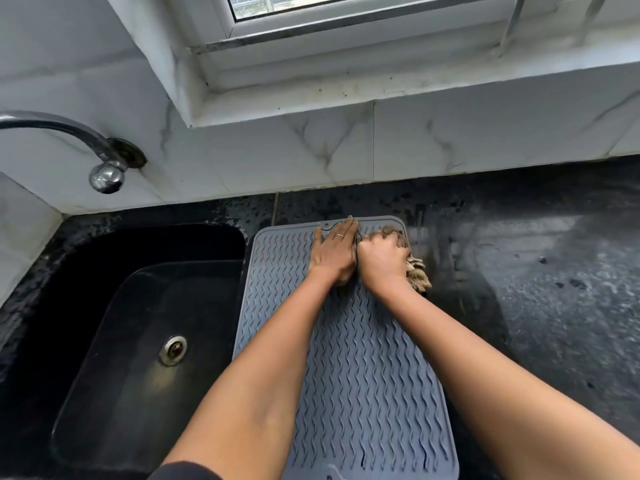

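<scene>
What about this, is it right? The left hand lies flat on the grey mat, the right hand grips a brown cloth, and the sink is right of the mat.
The head view shows the sink left of the mat, not right. The left hand, right hand and cloth are as stated.

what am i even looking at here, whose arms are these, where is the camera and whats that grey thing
There is no machine here. The one picture comes from a camera worn on a person's head, looking down at their own two bare arms. They stand at a dark counter. A grey ridged mat lies on it, beside a black sink, with a tap on the tiled wall and a window above. The left hand lies flat on the mat's far end, fingers straight. The right hand grips a brownish cloth at the mat's far right corner, apparently wiping it.
</scene>
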A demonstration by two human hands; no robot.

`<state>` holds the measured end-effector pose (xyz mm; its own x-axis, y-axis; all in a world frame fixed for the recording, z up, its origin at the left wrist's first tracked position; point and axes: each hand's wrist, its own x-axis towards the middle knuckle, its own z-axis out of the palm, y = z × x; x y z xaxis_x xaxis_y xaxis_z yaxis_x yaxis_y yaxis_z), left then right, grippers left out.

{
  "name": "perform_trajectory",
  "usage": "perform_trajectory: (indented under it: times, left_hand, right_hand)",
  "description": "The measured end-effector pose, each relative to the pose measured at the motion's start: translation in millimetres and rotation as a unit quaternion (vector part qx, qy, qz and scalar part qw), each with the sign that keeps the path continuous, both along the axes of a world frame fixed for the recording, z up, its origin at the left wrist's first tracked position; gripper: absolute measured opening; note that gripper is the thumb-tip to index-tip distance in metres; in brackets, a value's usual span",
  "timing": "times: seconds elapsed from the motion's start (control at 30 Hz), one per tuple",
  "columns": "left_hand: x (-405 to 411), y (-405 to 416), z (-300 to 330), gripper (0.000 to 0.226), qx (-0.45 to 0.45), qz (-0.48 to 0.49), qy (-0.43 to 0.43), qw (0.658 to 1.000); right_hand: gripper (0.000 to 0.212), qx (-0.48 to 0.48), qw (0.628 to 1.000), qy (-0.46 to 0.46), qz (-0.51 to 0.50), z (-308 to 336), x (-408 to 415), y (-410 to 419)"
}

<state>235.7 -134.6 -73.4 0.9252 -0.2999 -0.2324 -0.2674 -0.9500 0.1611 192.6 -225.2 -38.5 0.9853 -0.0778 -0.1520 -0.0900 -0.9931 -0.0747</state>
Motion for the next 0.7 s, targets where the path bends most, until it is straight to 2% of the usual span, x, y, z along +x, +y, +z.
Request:
perform_trajectory:
  times: [0.17, 0.3, 0.37, 0.43, 0.5, 0.63, 0.7]
  left_hand:
    - [1.4, 1.7, 1.9, 0.058, 0.01, -0.007, 0.013, 1.0]
    - [2.7, -0.4, 12.3, 0.067, 0.029, -0.025, 0.035, 0.999]
    - [1.8, -2.5, 19.7, 0.066, 0.043, -0.044, 0.016, 0.998]
    - [-4.5, -2.1, 21.9, 0.055, 0.04, -0.047, -0.024, 0.998]
    - [-12.0, 1.1, 18.3, 0.055, 0.031, -0.035, -0.038, 0.998]
    - [-15.5, 5.0, 4.4, 0.056, 0.03, -0.014, -0.007, 0.999]
    - [-13.2, 4.6, 1.0, 0.056, 0.017, -0.004, 0.001, 1.0]
  right_hand:
    - [0.027, 0.011, 1.0, -0.005, 0.022, 11.0, -22.3, 4.3]
    - [0.028, 0.012, 0.997, 0.039, 0.057, 31.7, -11.3, 1.6]
    - [0.028, 0.019, 0.998, 0.019, 0.05, 43.0, 0.9, -2.2]
    - [0.026, 0.027, 0.998, -0.042, 0.034, 47.7, 10.4, -5.8]
    - [0.028, 0.045, 0.996, -0.07, 0.023, 43.7, 20.0, -11.5]
    - [0.031, 0.089, 0.996, -0.006, 0.02, 17.4, 19.6, -19.7]
    - [0.03, 0.077, 0.996, -0.047, 0.011, 2.2, 4.1, -12.6]
